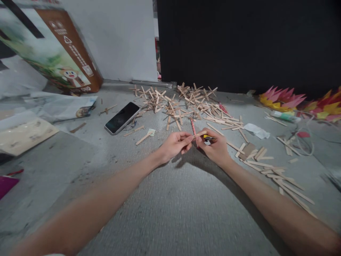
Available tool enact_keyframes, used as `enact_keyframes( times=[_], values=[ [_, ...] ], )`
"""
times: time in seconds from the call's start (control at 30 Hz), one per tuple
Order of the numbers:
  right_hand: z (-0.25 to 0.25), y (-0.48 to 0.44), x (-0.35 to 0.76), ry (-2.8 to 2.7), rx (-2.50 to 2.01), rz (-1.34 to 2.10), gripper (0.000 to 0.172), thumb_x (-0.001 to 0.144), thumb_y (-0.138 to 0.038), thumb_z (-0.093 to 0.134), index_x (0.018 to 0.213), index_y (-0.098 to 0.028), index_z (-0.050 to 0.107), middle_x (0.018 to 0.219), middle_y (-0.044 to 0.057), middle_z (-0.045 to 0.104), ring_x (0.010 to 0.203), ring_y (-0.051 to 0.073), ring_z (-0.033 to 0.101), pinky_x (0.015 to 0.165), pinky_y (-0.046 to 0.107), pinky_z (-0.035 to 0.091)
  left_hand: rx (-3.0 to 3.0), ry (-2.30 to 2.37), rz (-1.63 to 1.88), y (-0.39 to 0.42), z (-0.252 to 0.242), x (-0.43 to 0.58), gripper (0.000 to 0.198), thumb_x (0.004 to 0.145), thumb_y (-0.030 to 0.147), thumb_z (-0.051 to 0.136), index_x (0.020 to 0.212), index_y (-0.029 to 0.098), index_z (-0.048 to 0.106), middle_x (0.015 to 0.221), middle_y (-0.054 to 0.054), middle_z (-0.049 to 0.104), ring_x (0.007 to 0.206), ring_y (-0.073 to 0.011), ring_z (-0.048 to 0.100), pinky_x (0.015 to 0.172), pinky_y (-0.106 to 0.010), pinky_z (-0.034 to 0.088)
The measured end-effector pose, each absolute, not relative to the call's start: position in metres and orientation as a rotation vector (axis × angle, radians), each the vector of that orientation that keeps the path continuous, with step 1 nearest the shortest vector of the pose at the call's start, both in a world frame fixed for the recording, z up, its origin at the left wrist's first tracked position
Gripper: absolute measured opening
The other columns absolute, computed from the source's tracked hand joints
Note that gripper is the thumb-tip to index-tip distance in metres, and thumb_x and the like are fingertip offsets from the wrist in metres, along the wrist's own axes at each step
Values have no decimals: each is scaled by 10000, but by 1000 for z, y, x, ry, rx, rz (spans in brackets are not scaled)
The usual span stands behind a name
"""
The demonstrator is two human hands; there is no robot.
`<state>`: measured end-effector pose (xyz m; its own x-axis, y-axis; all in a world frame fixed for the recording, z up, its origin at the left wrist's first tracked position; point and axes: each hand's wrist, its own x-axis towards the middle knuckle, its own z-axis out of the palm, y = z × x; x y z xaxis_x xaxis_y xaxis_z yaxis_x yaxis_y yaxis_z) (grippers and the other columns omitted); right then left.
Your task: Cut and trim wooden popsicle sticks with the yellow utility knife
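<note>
Close together over the grey table, my two hands meet at a small cross of sticks. My left hand (pixel 178 144) pinches one end of a wooden craft stick (pixel 201 133). A red-and-white striped stick (pixel 193 126) crosses it, pinched between the thumb and fingers of my right hand (pixel 215 145). Tucked in that same hand is a yellow and black tool (pixel 208 137), mostly covered, so its kind is unclear. Just beyond my fingers lies a heap of craft sticks (pixel 174 108), many of them joined in crosses.
A phone (pixel 123 118) lies left of the heap. Loose craft sticks (pixel 277 174) spread along the right. At the far right are pink and yellow paper flowers (pixel 283 97) and a glue tube (pixel 285 116). A printed box (pixel 66 53) and plastic packets (pixel 61 106) stand at the left.
</note>
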<state>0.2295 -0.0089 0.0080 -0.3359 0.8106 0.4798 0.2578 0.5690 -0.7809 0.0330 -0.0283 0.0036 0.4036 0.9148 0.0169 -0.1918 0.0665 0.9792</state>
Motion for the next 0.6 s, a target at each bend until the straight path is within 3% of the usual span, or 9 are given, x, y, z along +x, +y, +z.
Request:
enact_keyframes(
  times=[0.1,0.27,0.33,0.43,0.6],
  values=[
    [6,-8,231,-1884,-883,627,209,1024,-418,622,928,-233,643,768,-7,583,670,150,529,649,292,435,1282,810,1017,-31,4,36,403,993,571,603,993,170,642,622,49,554,505,-87,477,532,-224,398],
    [-1,-10,235,-1930,-894,405,248,1091,-439,457,1242,-244,483,979,65,645,802,205,617,750,345,503,1380,977,1153,-35,4,39,449,1024,618,510,972,185,618,605,52,541,491,-102,495,539,-241,394],
    [-1,-12,236,-2062,-934,253,242,1115,-390,385,1256,-237,509,994,87,676,845,223,650,768,352,503,1389,1025,1202,-35,3,39,437,1033,609,499,966,190,605,595,57,530,485,-101,487,537,-240,388],
    [2,-15,237,-2215,-979,4,246,1120,-330,395,1230,-225,587,1003,94,722,864,220,692,679,310,457,1403,1065,1250,-36,4,39,399,1056,570,480,965,197,588,570,66,512,471,-98,473,534,-235,381],
    [1,-18,237,-2309,-971,-206,227,1108,-303,474,1229,-209,643,916,57,765,648,154,668,539,300,344,1369,1026,1292,-36,3,40,354,1068,535,475,1000,201,573,630,55,513,504,-93,478,535,-233,406]
  ],
)
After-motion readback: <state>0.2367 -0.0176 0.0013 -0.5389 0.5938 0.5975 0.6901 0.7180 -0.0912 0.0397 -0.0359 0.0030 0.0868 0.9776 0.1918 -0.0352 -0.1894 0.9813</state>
